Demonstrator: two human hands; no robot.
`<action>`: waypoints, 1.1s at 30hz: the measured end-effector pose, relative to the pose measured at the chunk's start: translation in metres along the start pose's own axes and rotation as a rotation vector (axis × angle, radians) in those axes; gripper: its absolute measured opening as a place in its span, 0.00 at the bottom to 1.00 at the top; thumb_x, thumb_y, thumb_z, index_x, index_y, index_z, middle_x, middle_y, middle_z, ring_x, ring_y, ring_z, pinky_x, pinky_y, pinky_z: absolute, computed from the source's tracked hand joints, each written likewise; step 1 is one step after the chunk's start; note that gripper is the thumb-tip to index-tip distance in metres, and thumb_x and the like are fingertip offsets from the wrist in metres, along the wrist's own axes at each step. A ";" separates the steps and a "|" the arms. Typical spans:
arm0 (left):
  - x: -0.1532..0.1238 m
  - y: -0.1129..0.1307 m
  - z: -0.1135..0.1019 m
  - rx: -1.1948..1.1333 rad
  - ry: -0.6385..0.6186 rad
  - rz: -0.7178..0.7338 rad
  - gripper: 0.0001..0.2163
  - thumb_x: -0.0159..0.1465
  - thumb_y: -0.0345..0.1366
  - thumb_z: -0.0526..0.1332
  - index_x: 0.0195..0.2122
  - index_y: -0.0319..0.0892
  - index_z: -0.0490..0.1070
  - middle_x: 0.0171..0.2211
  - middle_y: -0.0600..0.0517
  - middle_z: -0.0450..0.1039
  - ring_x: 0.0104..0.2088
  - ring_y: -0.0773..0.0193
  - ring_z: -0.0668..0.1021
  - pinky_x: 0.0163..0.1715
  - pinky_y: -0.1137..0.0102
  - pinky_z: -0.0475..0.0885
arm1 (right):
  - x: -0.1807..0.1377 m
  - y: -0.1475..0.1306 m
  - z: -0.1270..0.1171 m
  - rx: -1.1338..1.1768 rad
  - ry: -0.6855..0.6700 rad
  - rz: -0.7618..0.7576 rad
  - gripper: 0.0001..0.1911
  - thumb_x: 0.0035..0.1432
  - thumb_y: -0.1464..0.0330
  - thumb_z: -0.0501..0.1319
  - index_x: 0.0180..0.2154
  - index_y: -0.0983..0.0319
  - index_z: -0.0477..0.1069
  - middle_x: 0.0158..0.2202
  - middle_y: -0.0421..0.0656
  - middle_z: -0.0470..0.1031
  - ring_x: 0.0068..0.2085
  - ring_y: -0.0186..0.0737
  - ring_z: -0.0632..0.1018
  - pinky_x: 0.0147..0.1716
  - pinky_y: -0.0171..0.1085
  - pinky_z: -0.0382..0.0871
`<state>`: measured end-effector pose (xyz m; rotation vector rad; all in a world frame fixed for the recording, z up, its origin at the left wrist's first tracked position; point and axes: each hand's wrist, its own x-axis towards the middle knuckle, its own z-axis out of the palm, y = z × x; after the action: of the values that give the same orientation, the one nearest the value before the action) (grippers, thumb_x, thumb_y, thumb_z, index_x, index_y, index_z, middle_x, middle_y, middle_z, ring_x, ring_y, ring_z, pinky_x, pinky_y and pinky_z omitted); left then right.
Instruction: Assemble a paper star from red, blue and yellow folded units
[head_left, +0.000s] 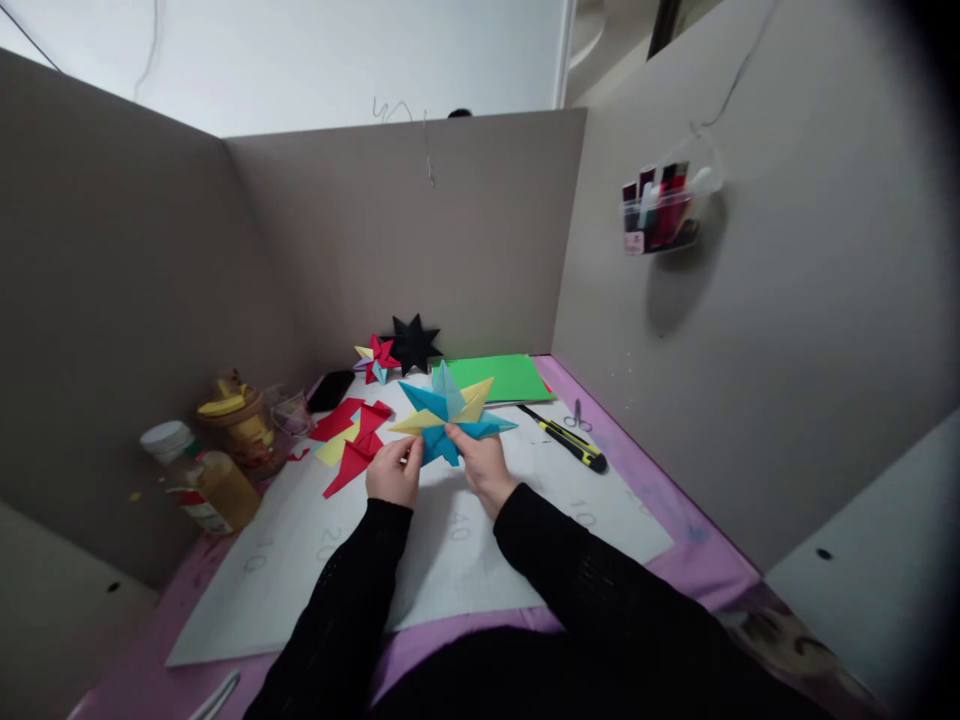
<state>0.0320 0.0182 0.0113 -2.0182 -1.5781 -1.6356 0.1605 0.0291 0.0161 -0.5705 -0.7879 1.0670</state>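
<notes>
While left hand (394,472) & right hand (486,466) pinch 1 blue-yellow star (448,417), 2 other stars (397,350) behind.

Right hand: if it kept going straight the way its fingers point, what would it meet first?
The right hand already grips the blue and yellow folded paper star. Beyond it, up and slightly left, the black paper star by the cardboard back wall probably comes next; depth is unclear.

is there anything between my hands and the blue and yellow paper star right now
Nothing visible. Both the left hand and the right hand already grip the blue and yellow paper star at its lower points, directly. The red and yellow paper pieces lie off to the left, apart from the grip.
</notes>
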 end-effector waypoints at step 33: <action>0.005 -0.001 -0.006 0.019 -0.045 0.095 0.10 0.62 0.38 0.55 0.33 0.39 0.74 0.29 0.48 0.77 0.27 0.64 0.76 0.26 0.72 0.70 | -0.001 -0.004 -0.007 -0.209 -0.077 -0.056 0.12 0.46 0.66 0.67 0.35 0.62 0.75 0.36 0.43 0.79 0.41 0.43 0.78 0.46 0.43 0.70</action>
<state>0.0267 0.0180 0.0167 -2.1000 -1.4811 -1.5461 0.1678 0.0264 0.0148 -0.6828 -0.9848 0.9658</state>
